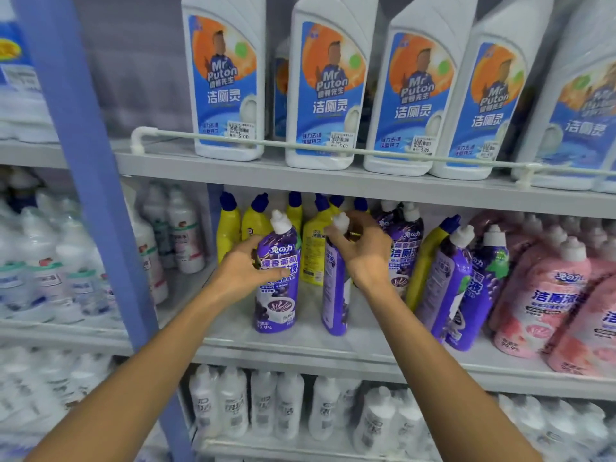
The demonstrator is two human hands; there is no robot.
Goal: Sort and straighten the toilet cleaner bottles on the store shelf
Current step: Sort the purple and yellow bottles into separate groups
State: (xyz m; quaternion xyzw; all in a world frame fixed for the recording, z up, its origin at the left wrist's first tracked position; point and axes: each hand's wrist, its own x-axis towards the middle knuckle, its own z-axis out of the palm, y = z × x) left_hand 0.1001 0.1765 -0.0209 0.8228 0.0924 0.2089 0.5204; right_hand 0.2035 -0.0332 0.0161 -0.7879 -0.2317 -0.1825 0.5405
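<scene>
On the middle shelf (300, 348) two purple toilet cleaner bottles with white caps stand near the front. My left hand (248, 266) grips the left one (276, 308) around its upper body, label facing me. My right hand (361, 250) holds the second purple bottle (335, 301) at its neck, just under the cap; this bottle is turned side-on. Behind them stand several yellow bottles (228, 228) with blue caps. More purple bottles (446, 288) lean to the right of my right hand, one yellow bottle among them.
Pink bottles (540, 295) fill the shelf's right end. Large white Mr Puton bottles (320, 95) line the upper shelf behind a white rail (266, 146). White bottles (290, 405) fill the lower shelf. A blue upright post (96, 201) divides off the left bay of white bottles.
</scene>
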